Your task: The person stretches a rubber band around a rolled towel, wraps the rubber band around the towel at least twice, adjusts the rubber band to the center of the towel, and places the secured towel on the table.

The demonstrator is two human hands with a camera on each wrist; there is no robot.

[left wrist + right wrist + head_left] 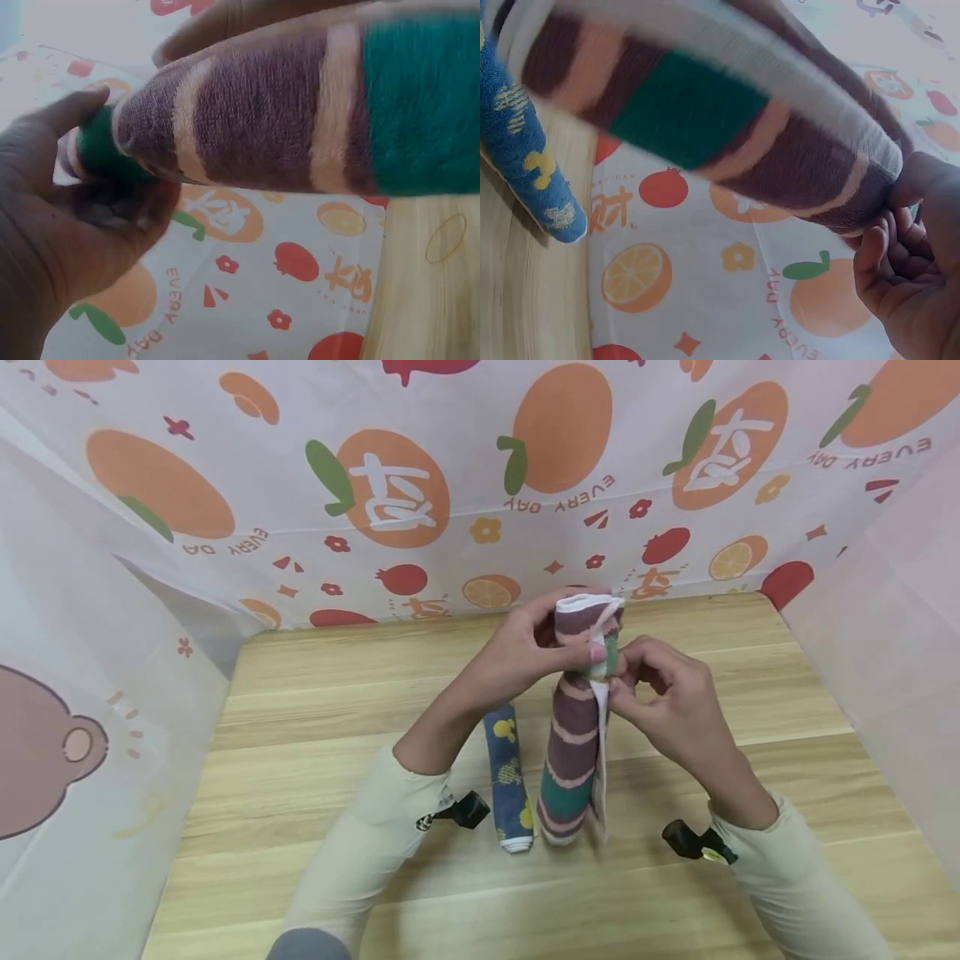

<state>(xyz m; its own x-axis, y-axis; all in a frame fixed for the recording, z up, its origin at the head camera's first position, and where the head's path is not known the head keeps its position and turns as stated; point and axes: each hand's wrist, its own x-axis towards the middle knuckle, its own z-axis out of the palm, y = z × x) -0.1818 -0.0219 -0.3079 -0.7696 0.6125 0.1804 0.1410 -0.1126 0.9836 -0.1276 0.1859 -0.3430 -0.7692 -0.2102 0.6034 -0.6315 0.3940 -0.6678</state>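
Note:
A rolled towel (572, 747) with purple, pink and green stripes is held by both hands, its white-edged end toward the back wall. My left hand (517, 647) grips the roll near that end, thumb across the top, and the towel looks narrowed there. At the right side of the same spot, my right hand (671, 689) pinches the towel with thumb and fingers; what exactly lies between the fingertips is hidden. A loose white edge runs down the roll's right side. In the right wrist view, the roll (765, 142) slants above the table, gripped at its narrow end.
A rolled blue towel with yellow patterns (508, 777) lies on the wooden table (315, 735), just left of the striped one. Behind the table hangs a white cloth (480, 460) printed with oranges. Pale walls close in both sides.

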